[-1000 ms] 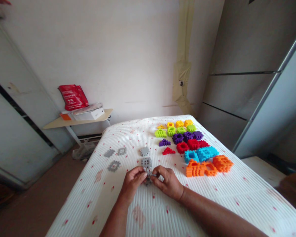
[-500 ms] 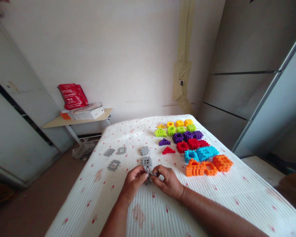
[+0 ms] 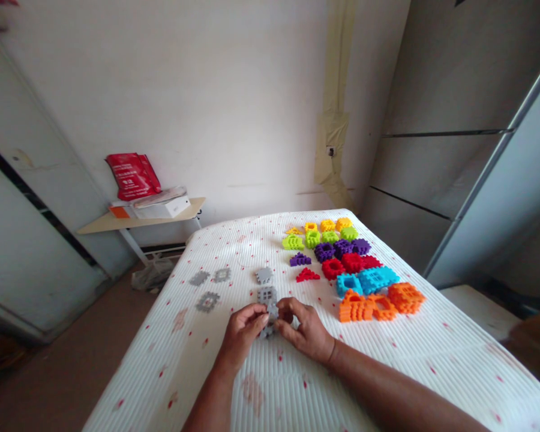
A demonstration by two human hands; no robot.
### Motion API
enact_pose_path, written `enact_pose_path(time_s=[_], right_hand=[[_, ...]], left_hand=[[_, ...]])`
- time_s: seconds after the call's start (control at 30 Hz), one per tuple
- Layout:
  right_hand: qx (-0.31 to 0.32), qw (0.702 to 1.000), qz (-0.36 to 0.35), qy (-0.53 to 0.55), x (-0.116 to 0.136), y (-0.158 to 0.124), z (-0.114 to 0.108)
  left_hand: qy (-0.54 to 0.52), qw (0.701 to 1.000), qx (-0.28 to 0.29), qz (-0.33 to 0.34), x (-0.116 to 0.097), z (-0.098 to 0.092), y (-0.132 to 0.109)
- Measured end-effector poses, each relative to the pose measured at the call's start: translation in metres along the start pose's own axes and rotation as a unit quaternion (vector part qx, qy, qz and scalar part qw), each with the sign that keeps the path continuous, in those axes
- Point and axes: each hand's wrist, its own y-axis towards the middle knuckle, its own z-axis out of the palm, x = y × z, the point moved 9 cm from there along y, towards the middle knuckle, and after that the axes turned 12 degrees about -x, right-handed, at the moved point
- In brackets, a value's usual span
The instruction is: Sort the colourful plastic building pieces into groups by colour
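Observation:
Between my two hands is a grey interlocking block piece [image 3: 272, 309], tilted up and partly covered by fingers. My left hand [image 3: 244, 327] pinches its left edge, while my right hand [image 3: 303, 327] grips the right edge with thumb and fingers. Below it another grey piece [image 3: 267, 331] shows in part; whether the two are joined I cannot tell. Just beyond my fingers lies a grey window piece [image 3: 266, 294], with a plain grey square piece [image 3: 264, 275] behind it. To the left are three flat grey pieces [image 3: 207, 302] spread apart on the cloth.
On the right, rows of block pieces stand by colour: orange [image 3: 405, 298], blue [image 3: 378, 278], red [image 3: 351, 262], purple [image 3: 343, 247], green [image 3: 312, 239] and yellow [image 3: 327, 225]. A white ribbed cloth [image 3: 342, 384] covers the table. A side table [image 3: 99, 224] holds a red bag [image 3: 132, 175].
The grey piece between my fingers has turned, so its face shows more than its edge. My right hand has shifted very slightly; the other pieces lie as before.

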Motion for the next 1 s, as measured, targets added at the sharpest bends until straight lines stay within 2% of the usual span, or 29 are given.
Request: enact_pose_path(time_s=[0.17, 0.37, 0.57, 0.8, 1.0], right_hand=[[0.022, 0.999, -0.037, -0.022, 0.006, 0.000, 0.004], [0.021, 0.999, -0.032, -0.023, 0.003, 0.000, 0.005], [-0.002, 0.999, 0.032, 0.001, -0.008, 0.003, -0.001], [-0.022, 0.994, 0.101, 0.034, -0.025, 0.002, -0.001], [0.001, 0.993, 0.115, 0.033, -0.028, 0.001, 0.002]], left_hand=[[0.013, 1.000, 0.018, -0.008, 0.002, 0.003, -0.001], [0.009, 0.999, 0.034, -0.012, 0.006, 0.005, -0.001], [-0.016, 0.999, -0.007, -0.028, 0.004, -0.002, 0.000], [-0.053, 0.997, 0.000, -0.053, 0.008, -0.003, 0.001], [-0.065, 0.994, -0.065, -0.053, 0.016, -0.013, 0.007]])
